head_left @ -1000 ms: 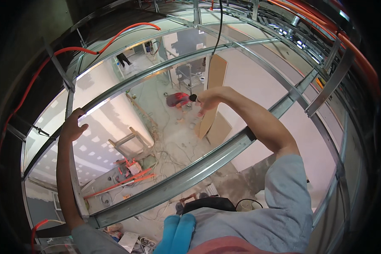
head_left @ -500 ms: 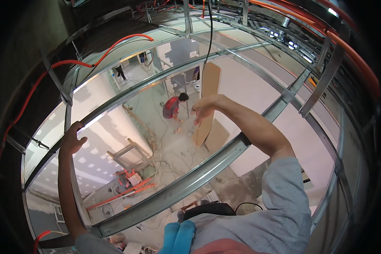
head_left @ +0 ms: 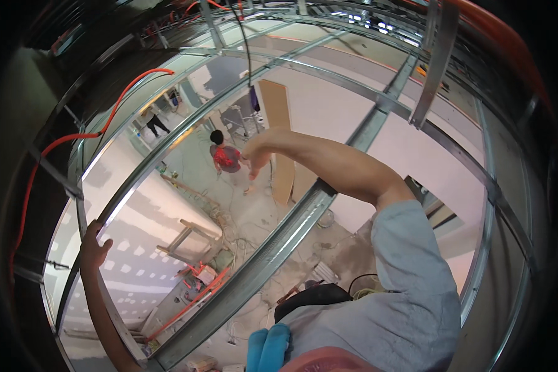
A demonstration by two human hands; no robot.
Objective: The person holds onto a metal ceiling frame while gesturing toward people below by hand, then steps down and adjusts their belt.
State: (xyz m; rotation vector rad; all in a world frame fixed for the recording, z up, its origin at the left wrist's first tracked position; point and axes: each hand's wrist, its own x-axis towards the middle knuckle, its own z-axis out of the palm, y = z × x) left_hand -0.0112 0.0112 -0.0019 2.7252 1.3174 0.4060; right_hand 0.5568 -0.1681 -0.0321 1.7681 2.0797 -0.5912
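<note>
Below me spreads a grid of galvanized metal ceiling channels. My left hand (head_left: 94,249) is closed around the left end of the farther metal channel (head_left: 144,175), with its thumb sticking out to the side. A nearer, wide metal channel (head_left: 254,276) runs diagonally in front of my body. My right forearm crosses above its upper end, and the channel passes out of sight beneath the arm. My right hand (head_left: 258,153) hangs bent at the wrist over the gap between the channels. Its fingers point down, somewhat apart, with nothing visible in them.
On the floor far below, a co-worker (head_left: 225,158) in a red and grey shirt stands by tan boards (head_left: 275,105). A wooden frame (head_left: 189,243) leans near scattered cables. An orange conduit (head_left: 115,111) curves at left; a vertical metal hanger (head_left: 437,68) stands at right. A black cable (head_left: 248,49) dangles ahead.
The view has turned, shifting the frame leftward at the top. My left hand appears lower, still at the channel; my right hand appears farther left. The co-worker below has straightened up and turned.
</note>
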